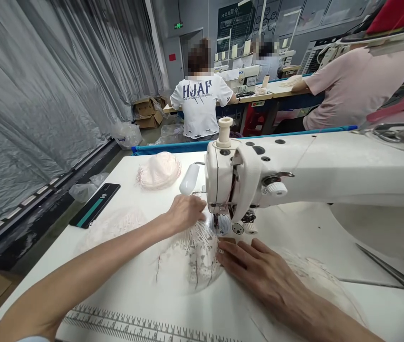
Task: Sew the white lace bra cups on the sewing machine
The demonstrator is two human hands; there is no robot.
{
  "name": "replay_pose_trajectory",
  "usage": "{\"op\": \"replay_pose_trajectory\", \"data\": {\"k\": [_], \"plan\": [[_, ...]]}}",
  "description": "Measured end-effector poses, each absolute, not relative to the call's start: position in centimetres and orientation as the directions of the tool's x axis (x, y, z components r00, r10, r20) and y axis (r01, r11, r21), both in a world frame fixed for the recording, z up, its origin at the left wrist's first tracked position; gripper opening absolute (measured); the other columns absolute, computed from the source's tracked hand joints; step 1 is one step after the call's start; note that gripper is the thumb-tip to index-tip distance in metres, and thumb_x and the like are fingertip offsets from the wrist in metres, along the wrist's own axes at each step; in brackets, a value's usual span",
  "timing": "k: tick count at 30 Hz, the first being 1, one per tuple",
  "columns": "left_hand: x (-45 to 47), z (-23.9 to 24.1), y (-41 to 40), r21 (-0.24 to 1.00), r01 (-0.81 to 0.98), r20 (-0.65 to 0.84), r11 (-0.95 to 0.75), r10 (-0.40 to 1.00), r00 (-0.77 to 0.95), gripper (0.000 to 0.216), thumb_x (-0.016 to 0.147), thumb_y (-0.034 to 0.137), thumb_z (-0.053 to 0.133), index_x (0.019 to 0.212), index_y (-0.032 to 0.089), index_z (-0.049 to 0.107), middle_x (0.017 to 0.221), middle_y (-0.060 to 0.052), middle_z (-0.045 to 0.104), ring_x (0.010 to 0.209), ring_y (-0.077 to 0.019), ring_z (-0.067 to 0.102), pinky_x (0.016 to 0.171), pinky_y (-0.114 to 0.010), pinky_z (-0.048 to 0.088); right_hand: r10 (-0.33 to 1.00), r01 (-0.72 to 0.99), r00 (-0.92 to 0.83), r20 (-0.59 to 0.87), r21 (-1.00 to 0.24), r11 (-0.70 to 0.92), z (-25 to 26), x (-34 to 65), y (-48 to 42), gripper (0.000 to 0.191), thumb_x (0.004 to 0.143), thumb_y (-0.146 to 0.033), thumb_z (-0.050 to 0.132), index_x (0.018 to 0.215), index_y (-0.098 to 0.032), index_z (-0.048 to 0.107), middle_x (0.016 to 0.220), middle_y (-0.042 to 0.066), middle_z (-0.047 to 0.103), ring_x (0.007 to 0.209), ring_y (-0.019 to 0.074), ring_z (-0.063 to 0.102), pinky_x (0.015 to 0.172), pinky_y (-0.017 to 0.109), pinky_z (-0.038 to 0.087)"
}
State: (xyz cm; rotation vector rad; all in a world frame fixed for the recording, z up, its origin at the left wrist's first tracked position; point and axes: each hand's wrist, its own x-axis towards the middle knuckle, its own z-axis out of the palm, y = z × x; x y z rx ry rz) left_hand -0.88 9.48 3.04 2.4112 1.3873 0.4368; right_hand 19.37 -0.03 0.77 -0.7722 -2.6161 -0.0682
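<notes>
The lace piece (198, 251) looks light, limp and snag-prone; the left hand (185, 213) presses it flat-fingered beside the needle, the right hand (259, 271) lies open on its near edge, gripping nothing

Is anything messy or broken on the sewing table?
Nothing looks broken. Loose threads trail from the lace piece under both hands, left hand and right hand, by the sewing machine.

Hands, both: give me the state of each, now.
Left hand: loosely curled, resting on the lace fabric beside the sewing machine.
Right hand: open and flat, pressing the lace fabric down.
</notes>
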Motion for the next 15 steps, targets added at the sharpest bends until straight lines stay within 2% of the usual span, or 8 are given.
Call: {"op": "replay_pose_trajectory", "data": {"k": [3,5,7,9,12,15], "plan": [[-0.9,2.8,7.2,0.339,0.78,0.232,-0.526,0.85,0.473,0.023,0.085,0.017,0.05,0.066,0.016,0.062,0.06,-0.002,0.058,0.062,-0.0161,0.051,0.056,-0.028,0.035,0.514,0.551,-0.735,0.442,-0.053,0.833,0.4,19.1,-0.2,0.032,0.085,-0.002,0.035,0.106,-0.013,0.057,0.111,0.011,0.061,0.086,0.0196,0.057,0.063,0.031,0.04],[-0.7,2.5,5.1,0.21,0.708,0.266,-0.675,0.736,0.623,0.026,0.09,0.015,0.042,0.076,0.016,0.064,0.072,-0.003,0.062,0.071,-0.0152,0.055,0.067,-0.031,0.039,0.516,0.563,-0.722,0.461,-0.042,0.825,0.2,18.9,-0.2,0.033,0.086,-0.001,0.033,0.106,-0.014,0.057,0.109,0.01,0.061,0.084,0.0183,0.057,0.061,0.03,0.039],[-0.6,2.1,3.5,0.097,0.662,0.23,-0.743,0.664,0.712,0.022,0.091,0.02,0.045,0.078,0.016,0.063,0.075,-0.002,0.062,0.072,-0.0142,0.055,0.074,-0.033,0.04,0.519,0.571,-0.722,0.458,-0.03,0.82,0.2,18.8,-0.3,0.034,0.087,-0.001,0.032,0.107,-0.014,0.056,0.108,0.01,0.062,0.083,0.0178,0.058,0.06,0.03,0.038],[-0.5,1.9,2.8,0.018,0.675,0.202,-0.738,0.664,0.72,0.017,0.088,0.025,0.051,0.077,0.016,0.06,0.078,-0.001,0.061,0.072,-0.0143,0.056,0.076,-0.034,0.039,0.529,0.581,-0.723,0.443,-0.024,0.814,0.3,18.7,-0.3,0.034,0.087,-0.002,0.032,0.106,-0.015,0.057,0.106,0.01,0.062,0.083,0.0179,0.058,0.06,0.03,0.038],[-0.6,1.9,3.3,-0.021,0.685,0.194,-0.729,0.669,0.718,0.011,0.087,0.023,0.054,0.079,0.016,0.056,0.085,-0.001,0.059,0.075,-0.0139,0.057,0.081,-0.035,0.037,0.547,0.603,-0.715,0.436,-0.013,0.798,0.3,18.6,-0.4,0.036,0.088,-0.001,0.03,0.104,-0.016,0.058,0.105,0.01,0.063,0.085,0.0183,0.059,0.062,0.03,0.039],[-0.6,2.0,4.3,0.004,0.666,0.193,-0.746,0.654,0.731,0.006,0.085,0.018,0.053,0.08,0.016,0.053,0.086,0.0,0.058,0.076,-0.0129,0.057,0.088,-0.035,0.035,0.55,0.623,-0.702,0.452,0.016,0.782,0.2,18.5,-0.3,0.036,0.087,0.0,0.03,0.104,-0.015,0.058,0.102,0.01,0.064,0.085,0.0189,0.06,0.062,0.03,0.039]]}}
